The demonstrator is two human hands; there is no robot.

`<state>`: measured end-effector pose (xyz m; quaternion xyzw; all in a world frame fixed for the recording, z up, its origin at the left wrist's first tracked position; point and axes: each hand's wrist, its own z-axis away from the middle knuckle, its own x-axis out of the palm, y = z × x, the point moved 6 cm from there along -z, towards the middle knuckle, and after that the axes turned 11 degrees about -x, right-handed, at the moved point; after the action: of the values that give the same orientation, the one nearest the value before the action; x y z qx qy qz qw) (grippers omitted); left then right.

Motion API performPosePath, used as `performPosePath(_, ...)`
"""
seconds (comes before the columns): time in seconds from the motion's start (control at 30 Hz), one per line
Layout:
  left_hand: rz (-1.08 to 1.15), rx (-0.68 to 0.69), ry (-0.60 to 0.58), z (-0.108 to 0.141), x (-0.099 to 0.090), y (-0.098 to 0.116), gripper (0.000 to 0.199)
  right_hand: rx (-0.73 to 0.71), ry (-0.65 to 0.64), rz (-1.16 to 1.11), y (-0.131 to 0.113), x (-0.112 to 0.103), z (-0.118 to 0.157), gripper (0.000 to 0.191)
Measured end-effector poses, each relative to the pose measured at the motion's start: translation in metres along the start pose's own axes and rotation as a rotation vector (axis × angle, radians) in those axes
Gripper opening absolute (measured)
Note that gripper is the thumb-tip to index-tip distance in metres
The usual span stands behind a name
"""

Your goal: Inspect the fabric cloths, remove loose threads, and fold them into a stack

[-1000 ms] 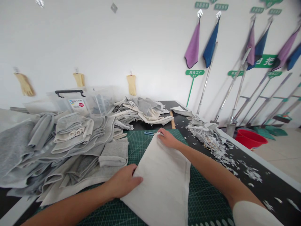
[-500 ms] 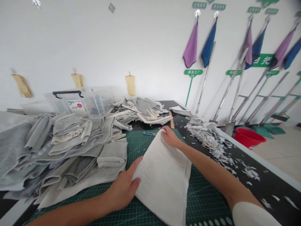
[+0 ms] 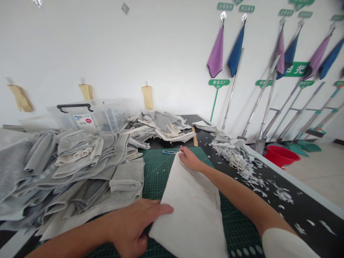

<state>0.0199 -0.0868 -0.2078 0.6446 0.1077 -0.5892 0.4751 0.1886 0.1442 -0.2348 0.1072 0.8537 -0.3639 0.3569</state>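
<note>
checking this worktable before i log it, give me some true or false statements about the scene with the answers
1. The right hand touches the far end of the white folded cloth. True.
2. The left hand grips a pair of scissors. False: it lies open against the cloth's near edge, holding no tool.
3. A small blue-handled tool lies on the green cutting mat beyond the cloth. True.
4. The red bucket stands on the cutting mat. False: it stands on the floor, off the table.
5. Yellow rubber gloves hang on the wall. True.
</note>
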Motion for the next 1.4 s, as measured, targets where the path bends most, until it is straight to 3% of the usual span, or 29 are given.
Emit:
performPosePath(0.13,-0.109,0.048,0.053,-0.008,0.007,0.001,0.043,-0.012,-0.046,-0.046,-0.009,0.006,0.000,0.022)
performPosePath(0.27,0.048,-0.100,0.278,-0.017,-0.012,-0.007,0.029,-0.050,-0.072,-0.094,-0.022,0.008,-0.001,0.021)
performPosePath(0.37,0.186,-0.302,0.379,-0.025,-0.031,-0.016,0.033,-0.080,-0.079,-0.131,-0.038,0.005,-0.001,0.021)
performPosePath(0.47,0.173,-0.424,0.499,-0.033,-0.048,-0.021,0.037,-0.122,-0.091,-0.207,-0.060,-0.002,0.000,0.021)
performPosePath(0.63,0.083,-0.341,0.620,-0.044,-0.060,-0.018,0.039,-0.224,-0.175,-0.268,-0.105,-0.013,0.007,0.020)
performPosePath(0.83,0.056,-0.168,0.629,-0.046,-0.060,-0.009,0.033,-0.283,-0.244,-0.313,-0.132,-0.017,0.016,0.019)
performPosePath(1.1,0.046,-0.184,0.714,-0.046,-0.064,-0.005,0.029,-0.356,-0.235,-0.379,-0.148,-0.022,0.023,0.023)
performPosePath(1.3,0.223,-0.263,0.625,-0.049,-0.055,-0.016,0.026,-0.427,-0.329,-0.273,-0.156,-0.018,0.034,0.045)
performPosePath(1.4,0.475,-0.204,0.541,-0.049,-0.054,-0.022,0.042,-0.480,-0.355,-0.198,-0.164,-0.024,0.037,0.042)
